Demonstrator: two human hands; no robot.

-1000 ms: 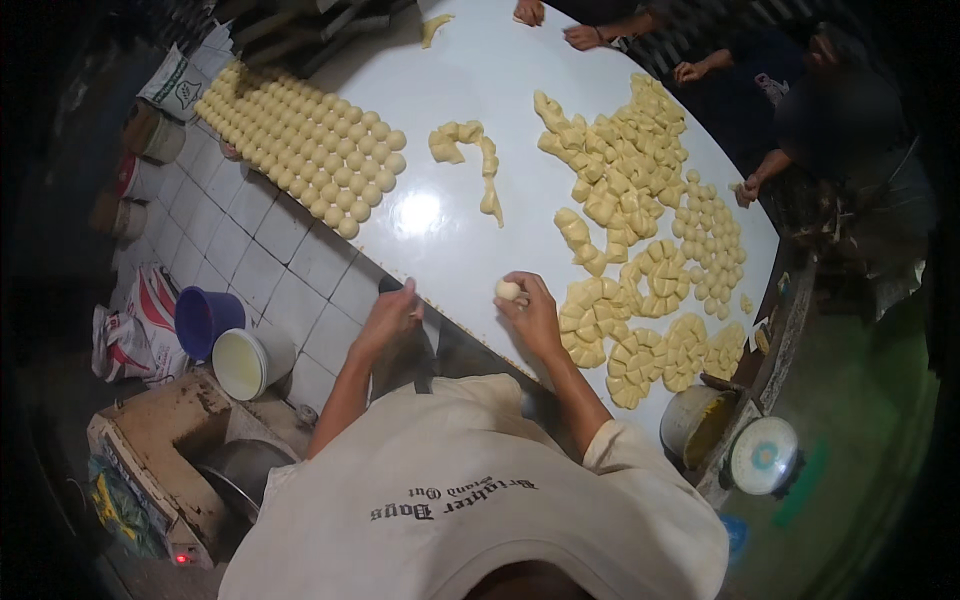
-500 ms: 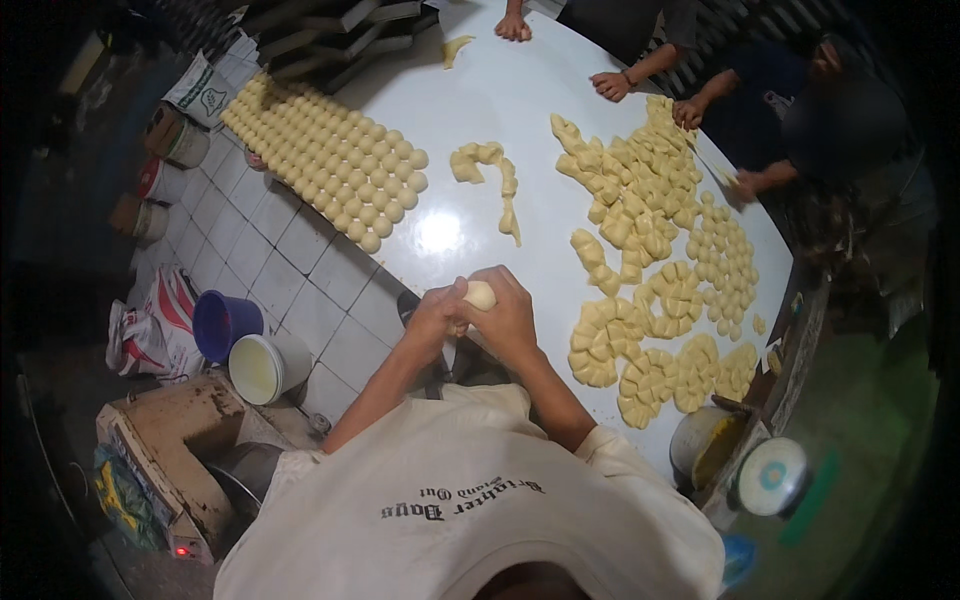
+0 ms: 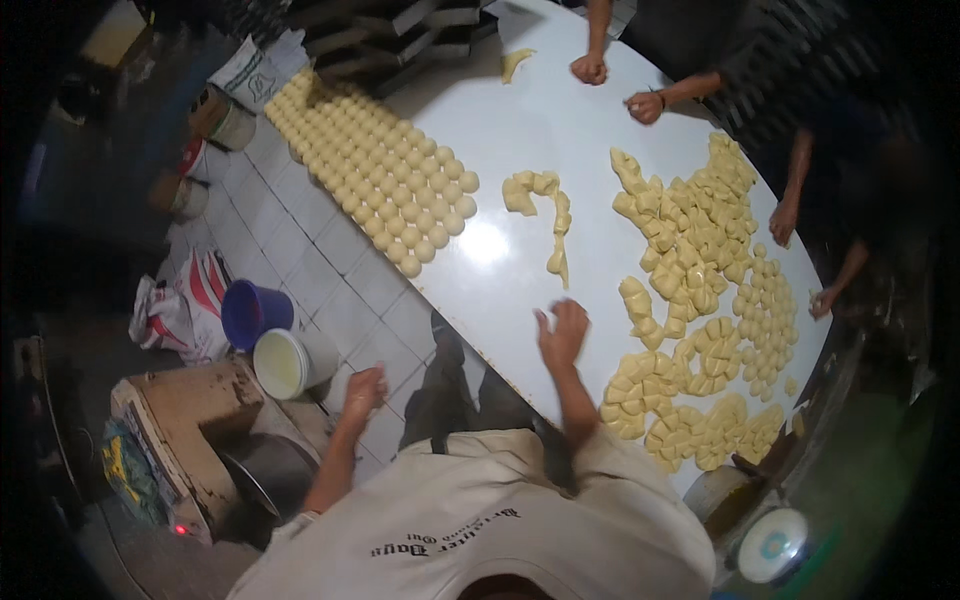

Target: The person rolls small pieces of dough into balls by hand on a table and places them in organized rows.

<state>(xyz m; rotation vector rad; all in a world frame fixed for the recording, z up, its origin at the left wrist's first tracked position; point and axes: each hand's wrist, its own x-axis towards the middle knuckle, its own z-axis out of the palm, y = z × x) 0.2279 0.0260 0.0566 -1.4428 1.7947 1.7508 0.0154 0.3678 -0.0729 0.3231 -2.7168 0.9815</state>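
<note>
Over the tiled floor, left of the table edge, is my left hand (image 3: pixel 364 389), its fingers curled in; whatever they may hold is hidden. My right hand (image 3: pixel 564 337) hovers over the near edge of the white table (image 3: pixel 500 320), thumb apart from the fingers, with nothing visible in it. Just beyond it lies a hooked strip of cut dough pieces (image 3: pixel 560 215). Round dough balls (image 3: pixel 385 170) sit in close rows along the left side of the table. A large spread of cut dough pieces (image 3: pixel 690 230) covers the right side, with smaller dough balls (image 3: pixel 768 315) beside it.
Co-workers' hands (image 3: pixel 590 68) rest at the far and right table edges. Dark stacked trays (image 3: pixel 390 35) stand at the far left. On the floor are a purple bucket (image 3: pixel 255 314), a white bucket (image 3: pixel 290 363) and a boxy worn machine (image 3: pixel 190 420). A round white-topped object (image 3: pixel 773 545) stands lower right.
My hands were together around a dough ball; they are now apart, left hand lower left, right hand over the table. That ball is no longer visible. The view has shifted.
</note>
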